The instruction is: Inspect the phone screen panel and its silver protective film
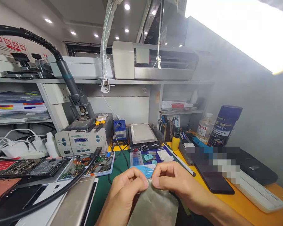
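A limp-looking grey-green sheet with rounded corners [155, 207], perhaps a cloth, hangs between my hands at the bottom of the view. My left hand [127, 191] pinches its top edge between thumb and fingers. Close beside it, my right hand [176, 182] grips the same edge, thumb against bent fingers. The two thumbs are nearly touching. Just past my fingertips lies a light blue packet [143, 170], partly covered by the hands. The sheet's lower end runs out of the frame.
Left stand a hot-air station [81, 141] and a tray of circuit boards [87, 166], crossed by a black hose. A heating plate unit [143, 135] sits at centre back. To the right are a phone [214, 175], a yellow bottle [175, 142] and a blue spray can [225, 125].
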`<state>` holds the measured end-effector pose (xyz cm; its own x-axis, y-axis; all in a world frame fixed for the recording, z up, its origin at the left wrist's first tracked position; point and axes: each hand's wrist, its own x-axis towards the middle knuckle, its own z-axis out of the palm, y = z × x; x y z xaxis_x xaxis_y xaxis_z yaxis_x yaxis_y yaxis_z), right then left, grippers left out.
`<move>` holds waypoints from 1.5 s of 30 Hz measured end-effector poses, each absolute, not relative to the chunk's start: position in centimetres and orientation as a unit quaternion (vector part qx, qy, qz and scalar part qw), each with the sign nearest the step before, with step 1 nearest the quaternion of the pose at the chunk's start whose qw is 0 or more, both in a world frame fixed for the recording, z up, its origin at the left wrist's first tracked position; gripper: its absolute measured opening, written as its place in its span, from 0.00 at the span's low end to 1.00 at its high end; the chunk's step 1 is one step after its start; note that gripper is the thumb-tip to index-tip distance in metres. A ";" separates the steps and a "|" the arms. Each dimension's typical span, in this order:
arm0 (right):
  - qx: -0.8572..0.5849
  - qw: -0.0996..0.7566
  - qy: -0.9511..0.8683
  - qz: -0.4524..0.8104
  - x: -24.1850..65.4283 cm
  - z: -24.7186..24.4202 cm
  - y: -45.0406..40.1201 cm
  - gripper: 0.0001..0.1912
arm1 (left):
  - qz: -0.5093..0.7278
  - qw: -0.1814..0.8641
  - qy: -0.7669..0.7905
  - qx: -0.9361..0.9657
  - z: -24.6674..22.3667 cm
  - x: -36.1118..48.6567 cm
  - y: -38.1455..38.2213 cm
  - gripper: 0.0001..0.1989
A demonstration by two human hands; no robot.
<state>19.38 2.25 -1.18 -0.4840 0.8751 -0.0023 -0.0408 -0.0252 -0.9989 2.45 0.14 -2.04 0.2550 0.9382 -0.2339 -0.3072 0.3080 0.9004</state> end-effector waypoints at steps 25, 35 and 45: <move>-0.342 0.395 -0.668 0.529 19.5 -1.3 1.6 0.12 | 0.512 0.531 0.435 0.517 -1.8 2.9 -0.8 0.10; -0.323 0.358 -0.644 0.595 19.4 -1.1 1.5 0.13 | 0.507 0.602 0.419 0.453 -1.7 2.2 -0.3 0.13; -0.349 0.403 -0.596 0.600 19.7 -1.1 2.2 0.12 | 0.521 0.670 0.364 0.385 -1.1 2.1 -0.6 0.09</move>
<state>19.67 2.17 -1.15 -0.4317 0.8999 0.0614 -0.0677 0.0356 -0.9971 2.07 -0.63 -1.13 0.1924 0.9774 -0.0873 -0.4170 0.1620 0.8944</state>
